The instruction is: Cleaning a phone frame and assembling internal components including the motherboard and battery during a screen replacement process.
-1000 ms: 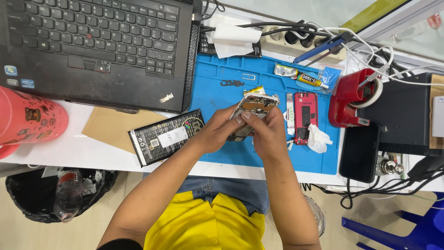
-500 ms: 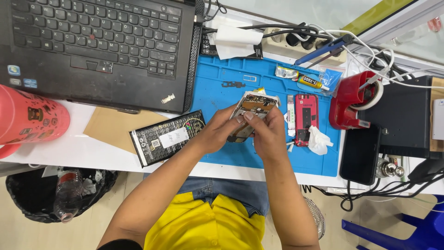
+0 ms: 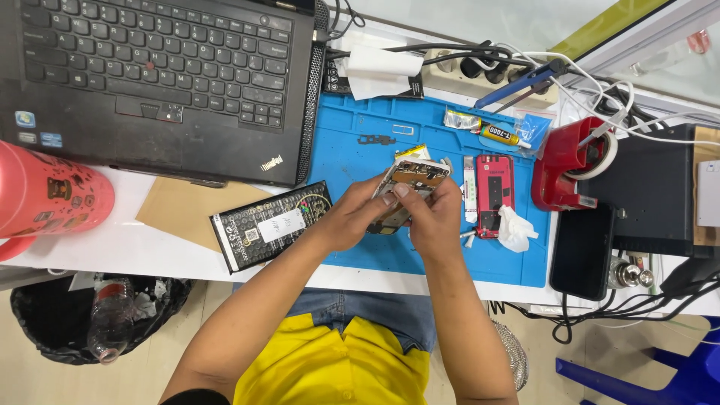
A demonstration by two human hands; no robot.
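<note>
Centre frame, over blue repair mat on worktop: opened phone body, innards showing, held clear of mat. Left hand clasped round its lower left edge; right hand closed on its right side, thumb pressing top face. Both grips tight on phone. Red back cover already off, lying just right of hands beside white wipe; glue tube above it. Disassembly well along, reassembly not yet begun, by the look. Upper left: black laptop. Flat black pack left of hands.
</note>
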